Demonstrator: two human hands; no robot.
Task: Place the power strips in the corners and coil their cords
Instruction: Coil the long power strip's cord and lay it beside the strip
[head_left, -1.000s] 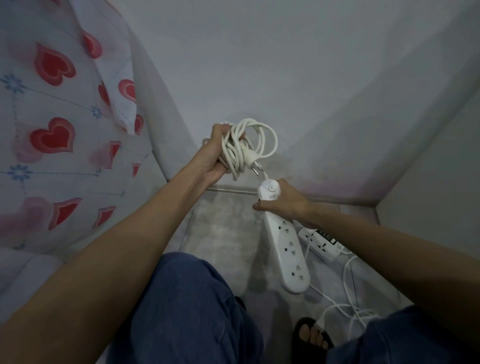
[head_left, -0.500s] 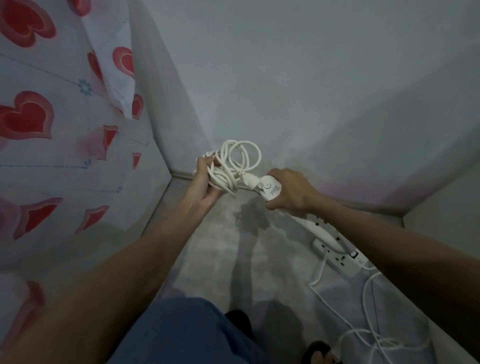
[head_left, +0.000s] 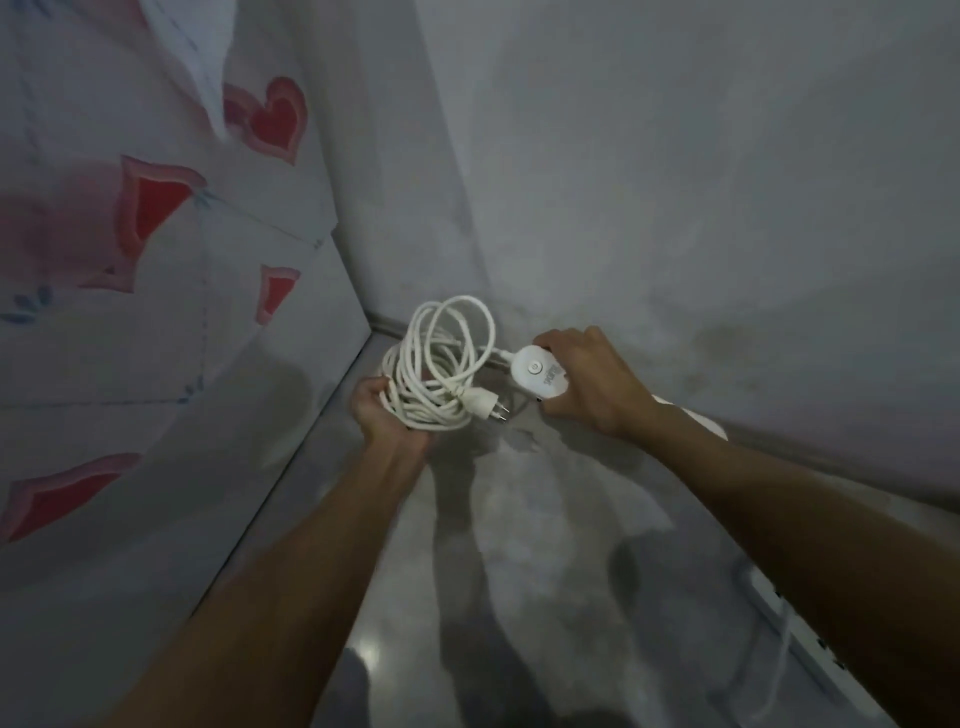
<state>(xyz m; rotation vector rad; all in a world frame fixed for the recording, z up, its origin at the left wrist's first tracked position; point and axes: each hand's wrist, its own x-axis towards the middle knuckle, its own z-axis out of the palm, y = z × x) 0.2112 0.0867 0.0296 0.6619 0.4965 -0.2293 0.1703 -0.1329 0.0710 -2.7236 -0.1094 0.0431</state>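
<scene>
A dim corner of grey walls (head_left: 675, 156) meets a glossy grey floor (head_left: 545, 597), heart-patterned sheet (head_left: 130, 260) at left.

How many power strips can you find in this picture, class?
2. One power strip is gripped by the right hand near the corner; a second power strip lies on the floor at lower right, partly hidden behind the right forearm.
</scene>
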